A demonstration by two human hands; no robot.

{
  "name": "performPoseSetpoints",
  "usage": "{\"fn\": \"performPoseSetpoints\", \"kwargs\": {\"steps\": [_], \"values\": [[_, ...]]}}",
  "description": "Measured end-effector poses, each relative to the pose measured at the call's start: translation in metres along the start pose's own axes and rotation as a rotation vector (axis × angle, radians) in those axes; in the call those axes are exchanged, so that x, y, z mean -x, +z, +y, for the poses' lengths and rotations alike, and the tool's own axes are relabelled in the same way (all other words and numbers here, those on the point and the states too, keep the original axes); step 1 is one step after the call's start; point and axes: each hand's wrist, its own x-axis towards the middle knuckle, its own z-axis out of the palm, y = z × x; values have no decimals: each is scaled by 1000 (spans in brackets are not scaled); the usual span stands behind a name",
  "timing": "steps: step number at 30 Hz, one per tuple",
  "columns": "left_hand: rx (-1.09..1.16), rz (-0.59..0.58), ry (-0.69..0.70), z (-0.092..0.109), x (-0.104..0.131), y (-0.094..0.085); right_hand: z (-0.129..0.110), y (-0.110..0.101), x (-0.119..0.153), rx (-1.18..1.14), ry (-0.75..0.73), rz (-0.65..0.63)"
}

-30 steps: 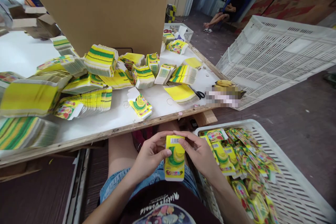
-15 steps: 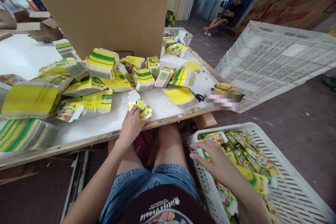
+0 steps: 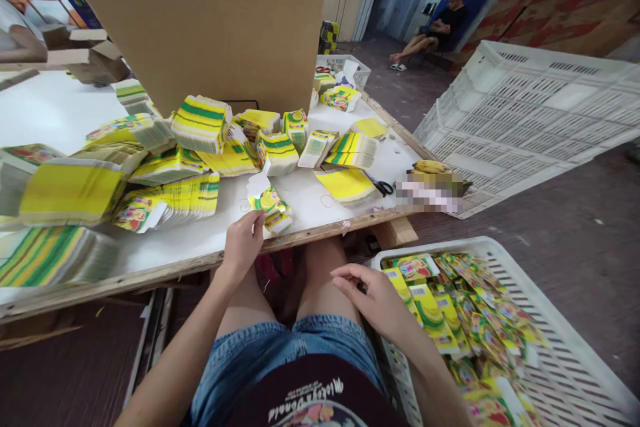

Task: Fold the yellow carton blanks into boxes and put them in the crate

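A flat yellow-green printed carton [image 3: 270, 203] with a white end flap lies near the table's front edge. My left hand [image 3: 243, 242] is beside its left edge, fingers curled together with the tips close against it; whether they grip anything is hidden. Over my right thigh hovers my right hand [image 3: 370, 293], its thumb and fingers apart and nothing in them. To its right a white plastic crate [image 3: 565, 353] holds many yellow cartons [image 3: 435, 320]. Bundles of flat cartons [image 3: 200, 123] are heaped along the table behind the single carton.
Black-handled scissors [image 3: 383, 187] lie by a yellow stack [image 3: 345, 185], with bananas [image 3: 430, 168] at the table's right corner. A tall cardboard sheet [image 3: 200, 20] stands behind the heaps. Stacked white crates [image 3: 530, 120] rise at right. A person [image 3: 447, 20] sits far back.
My left hand has drawn back from on top of the carton to its left edge. My right hand has moved left, away from over the crate, uncovering more cartons there.
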Motion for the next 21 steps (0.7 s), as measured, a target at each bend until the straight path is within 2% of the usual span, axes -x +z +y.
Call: {"fn": "performPoseSetpoints", "kwargs": {"steps": [3,4,6,7,8,9,10,13,15,16,18,21], "values": [[78,169,107,20,25,-2,-5,16,-7,-358,45,93],[175,211,259,29,35,-3,-7,20,-10,-478,63,135],[351,119,580,47,57,-4,-9,27,-14,-687,114,202],[419,40,691,55,67,-4,-9,29,-16,-766,139,224],[487,-36,736,62,75,-3,-10,30,-16,-825,157,238],[556,-92,704,68,81,-3,-10,31,-16,-864,167,239],[643,-106,601,72,85,-2,-11,31,-14,-886,171,224],[1018,-77,41,79,85,-2,-13,35,-7,-915,184,130],[1308,-191,-289,80,79,-3,-14,41,-3,-942,196,84],[1438,-290,-392,81,76,-3,-14,45,-2,-953,196,75],[1634,-475,-499,83,72,-6,-13,54,0,-965,181,58],[1788,-586,-551,84,73,-8,-10,64,0,-928,133,39]]}}
